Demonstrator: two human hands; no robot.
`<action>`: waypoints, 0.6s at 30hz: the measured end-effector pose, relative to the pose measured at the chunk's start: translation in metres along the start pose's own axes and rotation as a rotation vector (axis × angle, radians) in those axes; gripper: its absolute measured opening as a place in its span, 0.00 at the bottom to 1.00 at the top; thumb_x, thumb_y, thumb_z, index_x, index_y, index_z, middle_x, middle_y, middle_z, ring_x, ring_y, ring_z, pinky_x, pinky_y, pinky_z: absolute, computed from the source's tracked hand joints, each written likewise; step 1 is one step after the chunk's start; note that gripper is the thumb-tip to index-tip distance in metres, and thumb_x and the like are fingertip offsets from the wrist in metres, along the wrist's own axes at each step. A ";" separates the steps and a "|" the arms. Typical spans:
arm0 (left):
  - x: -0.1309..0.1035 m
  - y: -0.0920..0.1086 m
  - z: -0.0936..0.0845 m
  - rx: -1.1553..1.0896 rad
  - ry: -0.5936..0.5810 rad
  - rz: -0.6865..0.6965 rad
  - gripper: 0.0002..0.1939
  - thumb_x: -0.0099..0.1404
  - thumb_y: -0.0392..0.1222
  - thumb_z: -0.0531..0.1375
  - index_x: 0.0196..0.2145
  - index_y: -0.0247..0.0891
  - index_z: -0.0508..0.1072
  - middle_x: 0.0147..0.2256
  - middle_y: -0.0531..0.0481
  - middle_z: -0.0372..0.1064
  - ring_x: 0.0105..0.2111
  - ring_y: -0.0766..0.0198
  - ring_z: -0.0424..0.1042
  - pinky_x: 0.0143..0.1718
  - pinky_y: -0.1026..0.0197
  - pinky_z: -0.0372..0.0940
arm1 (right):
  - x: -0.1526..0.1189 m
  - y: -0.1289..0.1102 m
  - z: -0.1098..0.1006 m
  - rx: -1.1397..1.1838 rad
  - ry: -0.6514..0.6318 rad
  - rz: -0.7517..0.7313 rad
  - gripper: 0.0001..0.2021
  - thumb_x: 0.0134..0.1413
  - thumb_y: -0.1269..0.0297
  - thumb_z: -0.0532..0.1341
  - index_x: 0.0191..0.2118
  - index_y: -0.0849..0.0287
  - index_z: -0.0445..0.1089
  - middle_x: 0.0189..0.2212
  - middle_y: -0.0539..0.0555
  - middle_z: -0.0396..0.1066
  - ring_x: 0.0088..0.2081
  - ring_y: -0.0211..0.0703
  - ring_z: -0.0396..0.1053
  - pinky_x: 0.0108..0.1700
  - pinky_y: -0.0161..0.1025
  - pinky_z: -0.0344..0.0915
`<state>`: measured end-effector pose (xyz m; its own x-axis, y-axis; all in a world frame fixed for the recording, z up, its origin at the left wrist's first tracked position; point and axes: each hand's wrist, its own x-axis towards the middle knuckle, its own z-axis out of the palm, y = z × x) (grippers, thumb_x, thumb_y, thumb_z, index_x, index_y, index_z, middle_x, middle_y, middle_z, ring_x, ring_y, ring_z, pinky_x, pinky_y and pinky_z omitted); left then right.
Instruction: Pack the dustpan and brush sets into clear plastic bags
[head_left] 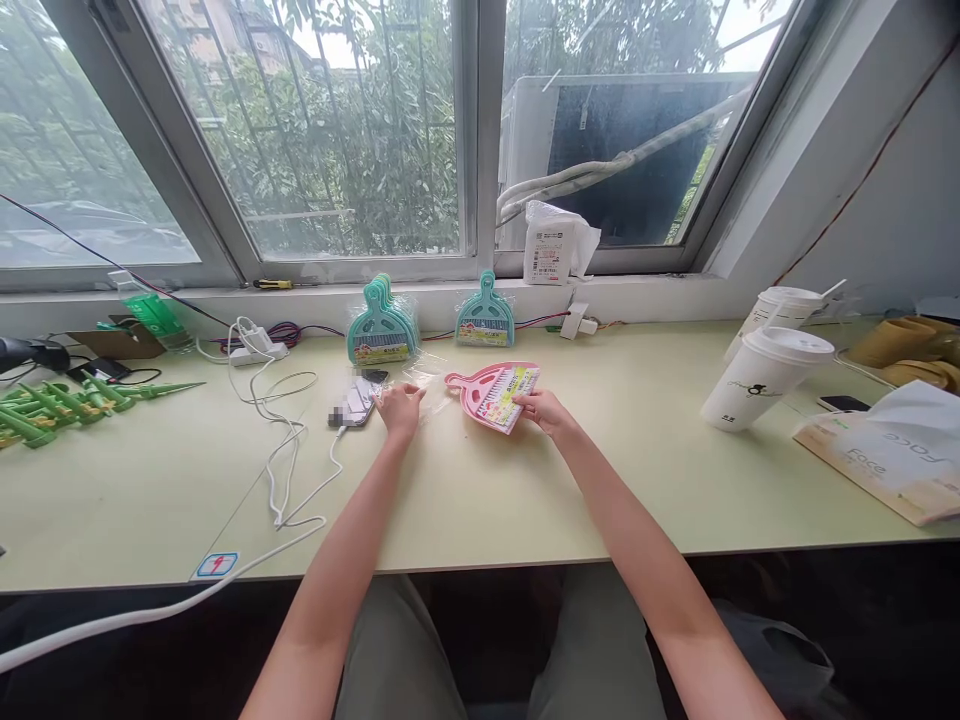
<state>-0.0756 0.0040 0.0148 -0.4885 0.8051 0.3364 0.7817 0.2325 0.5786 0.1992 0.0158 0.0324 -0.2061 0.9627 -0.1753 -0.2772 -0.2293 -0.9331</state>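
Observation:
My right hand (546, 411) grips the wide edge of a pink dustpan and brush set (491, 397), with its thumb over the yellow-and-pink label card. The set's handle points left, toward my other hand. Clear plastic (426, 372) shows beside my left hand (400, 410), whose fingers are pinched together on what looks like a clear plastic bag. Right by that hand lies a phone (358, 398) with a charging cable plugged in. Against the wall stand several green dustpan and brush sets (382, 325) in plastic, and a single green set (485, 315) to their right.
White cables (281, 470) run over the table's left side from a power strip (257, 347). Green spiky pieces (60, 405) and a green bottle (154, 315) are far left. Right are paper cups (765, 375) and a tissue pack (889, 450). The table's front edge (487, 568) is near my lap.

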 end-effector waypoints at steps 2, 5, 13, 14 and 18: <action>0.002 -0.003 0.002 -0.047 -0.010 -0.024 0.09 0.60 0.44 0.59 0.35 0.40 0.76 0.38 0.45 0.75 0.50 0.50 0.66 0.62 0.40 0.35 | -0.003 -0.003 0.003 -0.019 -0.039 0.025 0.11 0.44 0.80 0.64 0.37 0.66 0.73 0.41 0.62 0.76 0.45 0.51 0.75 0.49 0.45 0.73; 0.002 -0.003 0.004 -0.083 0.027 -0.025 0.08 0.60 0.41 0.58 0.35 0.39 0.76 0.38 0.43 0.75 0.51 0.47 0.65 0.61 0.37 0.37 | -0.006 -0.002 0.012 -0.055 -0.099 0.068 0.11 0.44 0.79 0.65 0.37 0.67 0.74 0.41 0.63 0.76 0.45 0.52 0.75 0.49 0.46 0.72; -0.013 0.021 -0.006 -0.222 0.212 0.177 0.08 0.64 0.41 0.54 0.38 0.40 0.73 0.43 0.45 0.72 0.51 0.52 0.64 0.59 0.44 0.47 | -0.006 0.040 0.046 0.153 -0.015 -0.040 0.08 0.49 0.76 0.63 0.37 0.61 0.72 0.42 0.57 0.76 0.43 0.46 0.75 0.46 0.41 0.74; -0.016 0.024 -0.007 -0.221 0.221 0.189 0.08 0.65 0.42 0.54 0.38 0.41 0.73 0.44 0.45 0.72 0.52 0.52 0.63 0.59 0.43 0.47 | -0.006 0.043 0.048 0.165 -0.001 -0.047 0.08 0.48 0.76 0.64 0.36 0.61 0.72 0.42 0.57 0.76 0.43 0.46 0.75 0.46 0.41 0.74; -0.023 0.032 -0.010 -0.172 0.246 0.191 0.09 0.66 0.44 0.54 0.38 0.43 0.73 0.50 0.47 0.69 0.56 0.51 0.59 0.60 0.40 0.43 | -0.004 0.044 0.048 0.097 -0.085 -0.049 0.09 0.45 0.73 0.68 0.35 0.60 0.72 0.41 0.57 0.76 0.42 0.47 0.75 0.47 0.44 0.74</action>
<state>-0.0428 -0.0124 0.0331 -0.4346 0.6647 0.6077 0.8018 -0.0217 0.5972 0.1430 -0.0046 0.0069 -0.2678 0.9584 -0.0991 -0.3774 -0.1990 -0.9044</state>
